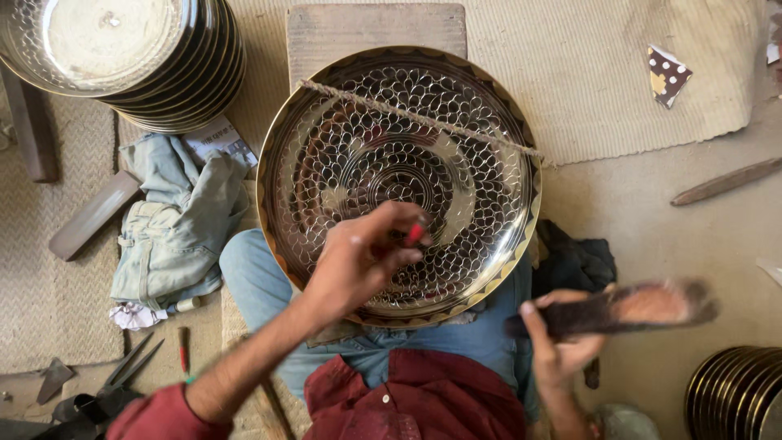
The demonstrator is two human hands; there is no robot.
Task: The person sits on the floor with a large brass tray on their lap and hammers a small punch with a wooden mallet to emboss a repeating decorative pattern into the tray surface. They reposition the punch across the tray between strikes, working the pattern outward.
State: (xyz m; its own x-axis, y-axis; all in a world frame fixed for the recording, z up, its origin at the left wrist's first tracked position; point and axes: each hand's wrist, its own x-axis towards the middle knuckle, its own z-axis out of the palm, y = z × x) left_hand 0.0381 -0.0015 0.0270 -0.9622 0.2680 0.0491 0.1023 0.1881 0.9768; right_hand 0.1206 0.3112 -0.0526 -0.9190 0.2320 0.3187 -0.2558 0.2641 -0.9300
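**Engraved tray on my lap, tool on its face, mallet raised**

Nearest to me, my right hand [562, 346] is clenched around the handle of a dark wooden mallet [627, 305], whose head is smeared with motion blur, so I cannot tell its exact angle. My left hand [362, 257] is pinched nearly closed around a small red-tipped tool [415, 235], fingertips bunched, the tip resting on or just above the patterned face of the big round brass tray [399, 183]. The tray leans tilted across my blue-jeaned knees [252, 277], its far rim against a wooden block [375, 28], with a twisted cord [423, 118] stretched across its upper part.

As I judge it, the risk lies in the strike: the mallet is well apart from the tool, and a blow landing off its head could catch my left fingers or skid the tip across the scale pattern. The tray rests only on knees and block, so a hard hit might shift it.

Farther left lie crumpled denim cloth [175, 220] and shears [122, 375] on the mat; a stack of similar trays [138, 57] stands at the far left, another stack [737, 391] at my right
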